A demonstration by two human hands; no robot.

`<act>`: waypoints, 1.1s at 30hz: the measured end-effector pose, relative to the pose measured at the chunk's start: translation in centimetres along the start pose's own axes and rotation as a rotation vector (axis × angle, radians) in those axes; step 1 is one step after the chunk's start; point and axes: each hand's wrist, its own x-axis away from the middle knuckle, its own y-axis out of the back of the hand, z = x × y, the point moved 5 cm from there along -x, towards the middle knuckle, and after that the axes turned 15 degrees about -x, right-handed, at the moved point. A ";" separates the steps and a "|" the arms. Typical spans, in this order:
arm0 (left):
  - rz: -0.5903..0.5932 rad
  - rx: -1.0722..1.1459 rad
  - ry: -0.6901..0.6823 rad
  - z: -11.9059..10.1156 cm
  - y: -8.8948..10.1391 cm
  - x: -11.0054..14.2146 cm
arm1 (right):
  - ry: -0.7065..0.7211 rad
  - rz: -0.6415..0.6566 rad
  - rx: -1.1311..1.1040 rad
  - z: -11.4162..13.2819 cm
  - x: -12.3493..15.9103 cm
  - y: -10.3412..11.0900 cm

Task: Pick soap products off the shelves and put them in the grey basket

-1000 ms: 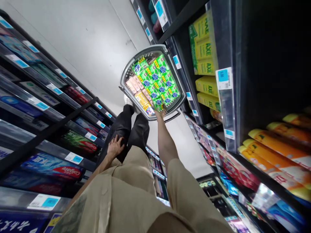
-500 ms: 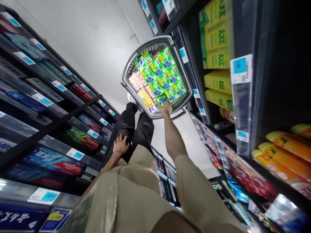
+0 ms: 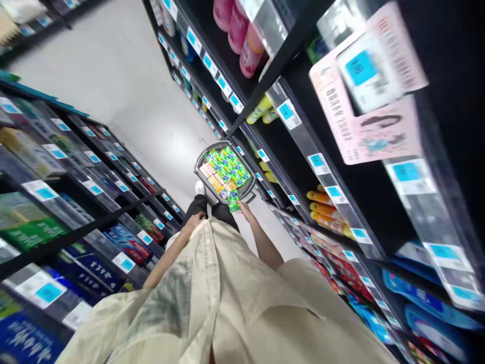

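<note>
A grey shopping basket [image 3: 245,196] stands on the floor in front of my feet. Rows of green soap packs [image 3: 229,164] with blue logos fill much of it, with pink boxes [image 3: 206,170] and yellow packs along its left side. My right hand [image 3: 245,208] grips one green soap pack [image 3: 233,201] at the basket's near edge. On my dark-trousered leg rests my left hand [image 3: 196,220], holding nothing, its fingers laid out over the cloth.
Shelves with toothpaste boxes [image 3: 127,241] and price tags run close along my left. To the right, shelving holds orange bottles [image 3: 329,218], pink bottles [image 3: 250,50] and a pink display card [image 3: 386,132] jutting out. Pale floor [image 3: 151,96] stretches ahead between them.
My right hand has come up from inside the basket to its near edge with a green soap pack. My view has risen, so the basket looks smaller. The left hand stays on my leg.
</note>
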 end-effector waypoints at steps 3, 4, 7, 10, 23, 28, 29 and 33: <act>-0.052 0.112 -0.046 -1.3 3.2 1.3 | 0.012 0.081 -0.128 -0.1 4.4 -2.0; -0.079 0.157 -0.060 -1.6 4.3 1.6 | 0.024 0.116 -0.164 0.0 5.4 -2.7; -0.162 0.308 -0.107 -2.4 7.8 2.5 | 0.077 0.227 -0.247 1.1 7.5 -4.8; -0.217 0.480 -0.170 -3.2 10.6 3.2 | 0.144 0.333 -0.295 3.6 8.7 -6.2; -0.170 1.192 -0.640 -9.0 15.5 9.9 | 0.847 0.449 0.138 15.0 17.5 -12.0; -0.250 1.384 -0.692 -9.1 16.4 12.8 | 1.345 0.359 0.538 15.6 22.8 -13.5; -0.265 1.407 -0.681 -8.9 16.4 13.2 | 1.374 0.365 0.548 15.4 23.3 -13.7; -0.293 1.438 -0.659 -8.1 16.3 13.7 | 1.448 0.395 0.499 14.6 24.2 -14.4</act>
